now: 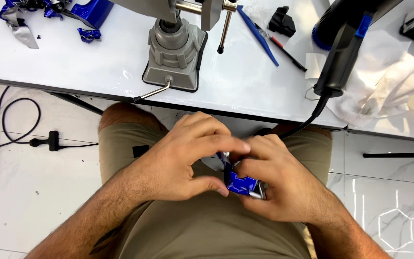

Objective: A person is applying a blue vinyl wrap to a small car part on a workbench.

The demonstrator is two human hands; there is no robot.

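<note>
We observe both hands working together in the lap, below the edge of the white bench [97,62]. The left hand [183,158] is curled, its thumb and fingertips pinching a small blue glossy piece [241,183] with a silvery edge. The right hand [279,184] is closed around the same piece from the other side, so the piece is held between the two hands, over the khaki shorts [207,230].

On the bench we note a grey vise [176,45] on a square base, standing near the front edge. Right of it lie a blue pry tool [258,36] and a black heat gun [346,48], its cord hanging over the edge. Crumpled blue and silver scraps [29,14] lie at the far left. A black cable [5,124] runs across the tiled floor.
</note>
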